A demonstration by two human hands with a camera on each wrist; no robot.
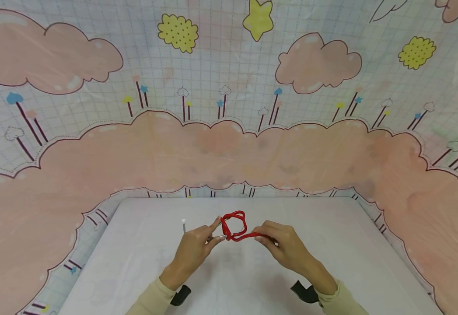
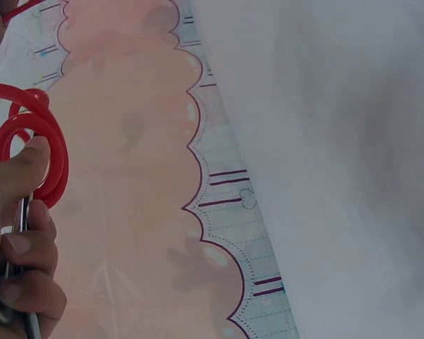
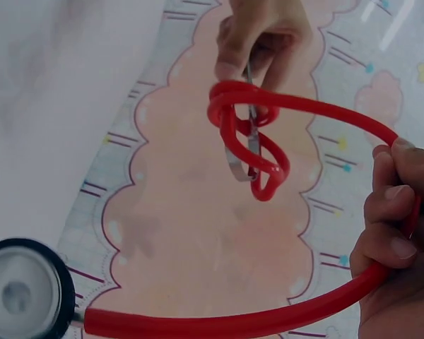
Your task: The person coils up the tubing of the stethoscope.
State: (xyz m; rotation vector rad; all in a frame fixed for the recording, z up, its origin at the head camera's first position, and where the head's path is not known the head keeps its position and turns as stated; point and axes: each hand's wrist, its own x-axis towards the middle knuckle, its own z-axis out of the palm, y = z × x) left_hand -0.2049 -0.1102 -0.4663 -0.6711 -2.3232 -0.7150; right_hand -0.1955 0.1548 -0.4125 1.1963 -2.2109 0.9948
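Observation:
My left hand (image 1: 192, 244) grips the metal ear tubes (image 2: 32, 325) of a stethoscope; one white ear tip (image 1: 183, 221) sticks up behind that hand. Red stethoscope tubing (image 1: 246, 226) is looped around the metal part just past the left fingertips, with the thumb against the coil in the left wrist view. To the right, my right hand (image 1: 285, 245) holds the free length of tubing between thumb and curled fingers. From there the tube bends down to the round chest piece (image 3: 18, 291), which has a dark rim and hangs at lower left in the right wrist view.
Both hands are above a white table (image 1: 232, 284). Behind and around it hangs a cloth (image 1: 229, 153) printed with clouds, stars and grid lines. Black straps (image 1: 305, 292) show at both wrists, below light sleeves (image 1: 154, 299).

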